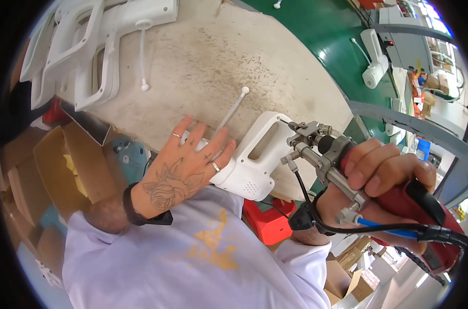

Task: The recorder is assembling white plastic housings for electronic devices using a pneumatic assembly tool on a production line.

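My left hand [180, 170] lies over one end of a white plastic housing [252, 170], its fingers bent around it and holding it against the worktable. The housing has a loop handle, small screw holes and a patch of vent holes. A thin white rod [233, 109] with a round end sticks out past my fingers. In my right hand [386, 170] is a red powered screwdriver [427, 206] with metal fittings, a blue tube and a black cable. Its thin tip meets or nearly meets the far corner of the loop handle; exact contact is too small to tell.
The worktable [193, 56] has a worn beige top. Several similar white housings [97, 51] are stacked at the far left, with another [375, 67] on the green surface beyond. Cardboard boxes [64, 170] stand lower left. A red plastic object [270, 221] sits below the table edge.
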The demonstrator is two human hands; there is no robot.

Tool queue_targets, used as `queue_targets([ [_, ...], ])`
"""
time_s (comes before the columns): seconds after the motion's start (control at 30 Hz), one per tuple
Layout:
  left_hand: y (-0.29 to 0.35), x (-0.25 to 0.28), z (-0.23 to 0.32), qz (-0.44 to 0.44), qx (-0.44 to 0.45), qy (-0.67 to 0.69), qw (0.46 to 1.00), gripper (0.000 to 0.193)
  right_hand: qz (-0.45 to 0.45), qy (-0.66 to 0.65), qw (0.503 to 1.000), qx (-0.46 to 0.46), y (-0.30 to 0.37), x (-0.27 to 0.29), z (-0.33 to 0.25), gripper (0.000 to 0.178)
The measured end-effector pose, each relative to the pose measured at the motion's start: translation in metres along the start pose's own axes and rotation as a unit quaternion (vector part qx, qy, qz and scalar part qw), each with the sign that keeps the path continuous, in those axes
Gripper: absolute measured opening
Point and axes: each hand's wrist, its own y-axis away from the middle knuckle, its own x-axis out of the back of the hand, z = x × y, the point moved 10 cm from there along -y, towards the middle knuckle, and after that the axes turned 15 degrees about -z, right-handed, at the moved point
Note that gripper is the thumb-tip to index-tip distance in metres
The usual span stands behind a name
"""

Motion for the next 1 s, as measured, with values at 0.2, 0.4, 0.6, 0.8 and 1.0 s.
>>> queue_targets([
  [0.2,0.002,0.0,-0.001,-0.005,0.001,-0.001,1.0,0.049,0.045,-0.048,0.998,-0.008,0.012,0.006,0.024,0.079],
  [0.4,0.001,-0.001,-0.001,-0.007,0.0,-0.01,1.0,0.047,0.037,-0.026,0.998,-0.044,0.014,0.007,0.039,0.07],
  [0.6,0.001,0.0,-0.001,-0.001,0.0,-0.02,1.0,0.043,0.063,-0.015,0.993,-0.103,0.011,0.005,0.044,0.067],
  [0.8,0.003,0.001,0.002,0.004,-0.002,-0.016,1.0,0.04,0.005,0.069,0.997,0.02,-0.001,-0.009,-0.03,0.088],
  [1.0,0.0,0.008,0.003,-0.022,-0.014,0.005,1.0,0.049,0.014,0.076,0.996,0.045,0.016,0.001,-0.052,0.093],
])
